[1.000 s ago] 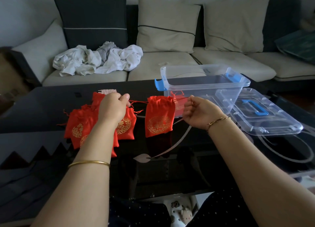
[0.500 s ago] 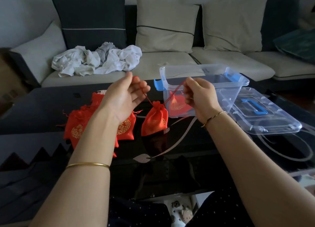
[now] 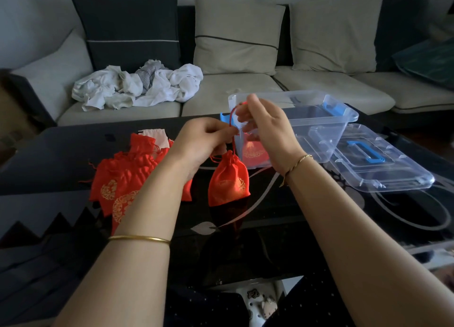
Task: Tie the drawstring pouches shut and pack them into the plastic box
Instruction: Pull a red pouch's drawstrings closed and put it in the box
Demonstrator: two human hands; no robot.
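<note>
A red drawstring pouch [image 3: 228, 179] with a gold emblem hangs by its red cord just above the black glass table, its neck cinched. My left hand [image 3: 204, 142] pinches the cord close above the pouch. My right hand [image 3: 262, 127] pinches the cord higher up, and a loop of it arches over the fingers. Right behind my hands stands the clear plastic box [image 3: 319, 127] with blue latches; one red pouch [image 3: 253, 150] shows through its wall. A pile of several more red pouches [image 3: 127, 179] lies on the table to the left.
The box's clear lid [image 3: 378, 164] with a blue handle lies flat to the right of the box. The black glass table [image 3: 270, 228] carries a white swirl pattern. Behind it is a sofa with cushions and crumpled white cloth [image 3: 137, 86].
My hands have come together above the pouch, from spread wide pulling the cords apart. The pouch neck has drawn tight, and the cord is now looped between my fingers.
</note>
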